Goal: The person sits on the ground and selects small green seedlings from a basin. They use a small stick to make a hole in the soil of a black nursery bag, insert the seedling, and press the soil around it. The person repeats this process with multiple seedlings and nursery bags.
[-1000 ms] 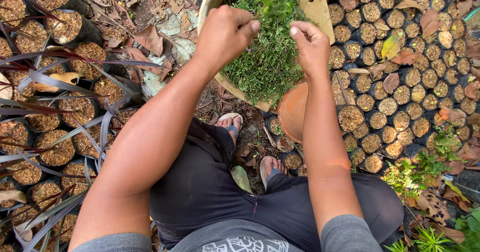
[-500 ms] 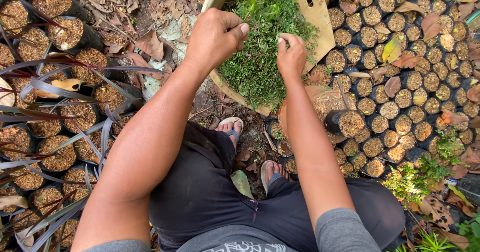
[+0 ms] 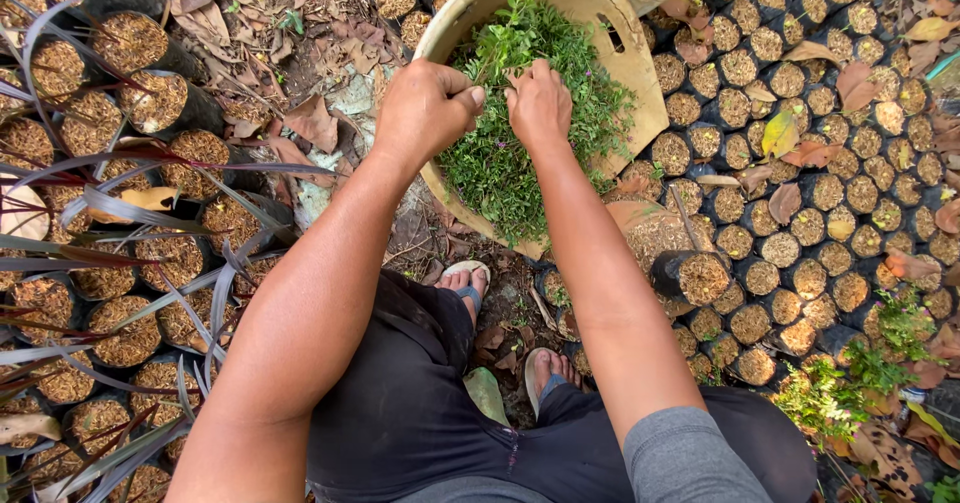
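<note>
left hand [image 3: 428,111] clenched, right hand [image 3: 538,103] pinching green sprigs [image 3: 520,153] in tilted tub [image 3: 620,73]; best pulled gently, near the stems' base.

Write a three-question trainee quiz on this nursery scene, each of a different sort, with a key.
1. True or false: both hands are in the green cuttings inside the cream bucket.
2. What fills the ground on the right? A) black grow bags B) bricks C) water
3. The left hand has its fingers ____ (curled or spread).

Key: 1 true; 2 A; 3 curled. The right hand rests beside it on the cuttings.
</note>
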